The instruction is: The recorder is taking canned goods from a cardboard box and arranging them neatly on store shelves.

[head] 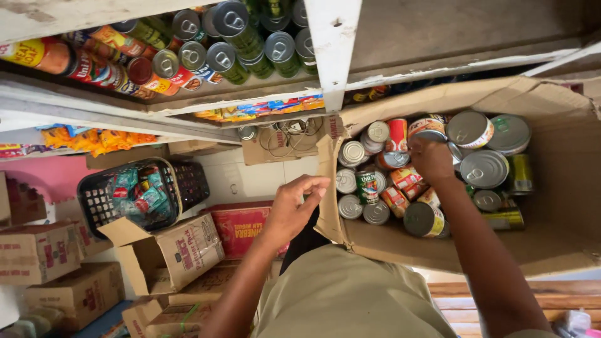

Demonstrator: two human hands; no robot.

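A large open cardboard box (566, 150) holds several tin cans (485, 168) of mixed sizes, some upright and some on their sides. My right hand (431, 159) reaches into the box, fingers closed around a small can among the red and orange ones; the can itself is mostly hidden under the hand. My left hand (293, 209) rests on the box's left flap (327, 181), fingers curled over its edge.
White wooden shelves (332, 44) above carry rows of cans (225, 53) and snack packets (263, 107). On the floor to the left stand a black basket (181, 188) of sachets, a red packet box (241, 228) and several brown cartons (181, 250).
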